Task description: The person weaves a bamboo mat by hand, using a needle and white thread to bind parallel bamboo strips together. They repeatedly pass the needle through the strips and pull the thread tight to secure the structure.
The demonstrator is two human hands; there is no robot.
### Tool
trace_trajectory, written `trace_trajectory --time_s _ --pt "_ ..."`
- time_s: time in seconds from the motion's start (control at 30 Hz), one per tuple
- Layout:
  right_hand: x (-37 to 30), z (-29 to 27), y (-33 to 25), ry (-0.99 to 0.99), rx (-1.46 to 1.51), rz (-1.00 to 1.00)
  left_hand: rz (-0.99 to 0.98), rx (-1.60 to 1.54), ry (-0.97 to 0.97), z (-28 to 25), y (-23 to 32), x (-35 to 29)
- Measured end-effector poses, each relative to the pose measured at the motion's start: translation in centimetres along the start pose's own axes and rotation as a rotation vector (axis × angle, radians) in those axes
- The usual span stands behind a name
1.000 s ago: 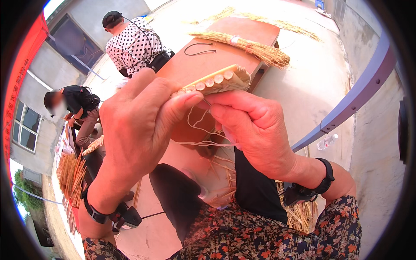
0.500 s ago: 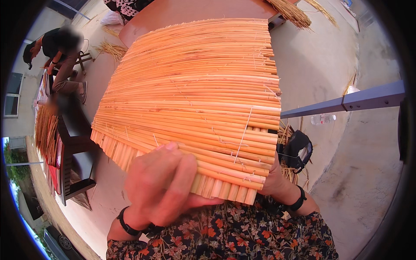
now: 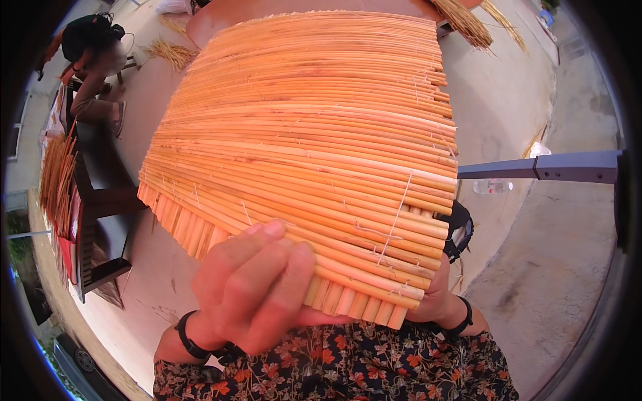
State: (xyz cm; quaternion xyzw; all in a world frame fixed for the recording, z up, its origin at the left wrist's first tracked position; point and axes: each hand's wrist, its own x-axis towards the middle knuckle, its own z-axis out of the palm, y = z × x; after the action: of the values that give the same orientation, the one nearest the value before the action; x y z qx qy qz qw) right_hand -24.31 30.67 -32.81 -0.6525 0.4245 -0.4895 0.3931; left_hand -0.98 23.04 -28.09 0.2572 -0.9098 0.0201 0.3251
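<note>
- Far left: loose bundle of thin reed stalks lying on a dark slatted bench. Dark car near left, at the frame edge.
- Left, far side of bench: co-worker bent forward, dark top.
- Right of the co-worker: small straw bunch on the concrete floor.
- Left hand: gripping the mat's near edge, fingers curled over the top face, thumb along the underside. Black band on wrist.
- Centre: stitched reed-stalk mat, held up in front of the body, tilted. Top stalks run left-right; a second layer running crosswise pokes out along the near edge. Loose white thread on its right part.
- Right hand: at the mat's near right corner, mostly behind it. Fingers hidden, can't tell if they're closed on it.
- Right: black strapped item, probably headgear, partly covered by mat.
- Farther right: clear plastic bottle on floor, just beside the blue-grey metal rail.
</note>
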Motion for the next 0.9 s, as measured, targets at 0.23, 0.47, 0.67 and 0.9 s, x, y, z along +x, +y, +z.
trace_trajectory --time_s 0.23,0.47,0.67,0.9 --pt "-0.7 1.0 -0.1 0.088 0.137 0.103 -0.001 -0.014 0.037 0.5 0.0 -0.1" --pt "-1.2 1.7 1.1 0.035 0.120 0.091 -0.018 -0.026 0.028 0.3 -0.2 -0.1" --pt "-1.8 1.7 1.2 0.003 0.063 0.119 -0.032 -0.036 0.030 0.2 -0.2 0.0" --pt "-1.8 1.9 1.0 -0.011 0.070 0.155 0.003 -0.042 -0.031 -0.1 -0.3 -0.1"
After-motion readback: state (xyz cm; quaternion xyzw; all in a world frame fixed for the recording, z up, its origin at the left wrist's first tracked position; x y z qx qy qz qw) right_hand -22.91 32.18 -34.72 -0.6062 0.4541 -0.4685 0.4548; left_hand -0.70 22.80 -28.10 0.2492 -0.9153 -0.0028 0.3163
